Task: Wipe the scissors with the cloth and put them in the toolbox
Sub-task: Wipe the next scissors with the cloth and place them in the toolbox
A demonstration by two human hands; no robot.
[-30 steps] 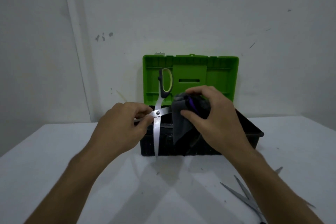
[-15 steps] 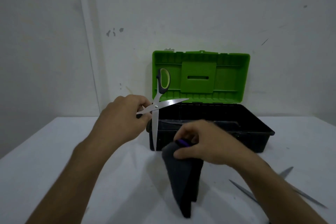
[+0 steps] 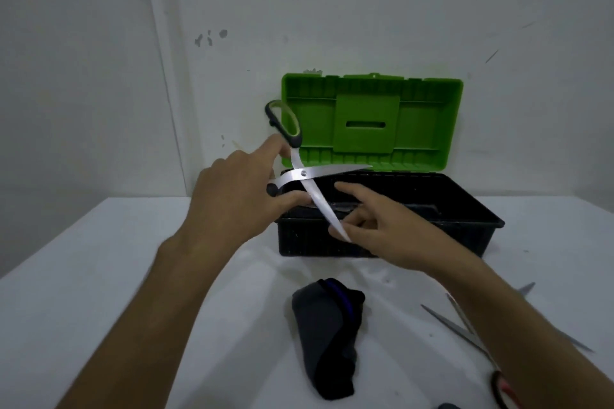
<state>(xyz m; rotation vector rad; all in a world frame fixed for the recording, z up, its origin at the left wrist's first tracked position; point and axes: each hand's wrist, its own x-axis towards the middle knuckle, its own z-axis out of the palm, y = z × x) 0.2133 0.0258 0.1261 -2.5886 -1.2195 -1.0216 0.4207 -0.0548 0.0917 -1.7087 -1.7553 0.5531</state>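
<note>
The green-handled scissors [image 3: 304,173] are held spread open in front of the open toolbox [image 3: 465,222] by the left hand [image 3: 239,199], whose fingers are curled round the lower handle while the forefinger is stretched up beside the upper handle. From that grip one blade is pointed rightward over the box and the other slants down to the right hand [image 3: 385,226], by which its tip is touched with loosely spread fingers; nothing is clasped there. The cloth [image 3: 327,332] is left crumpled on the table [image 3: 99,276], below both hands. A second pair of scissors [image 3: 465,329] lies partly hidden under the right forearm.
</note>
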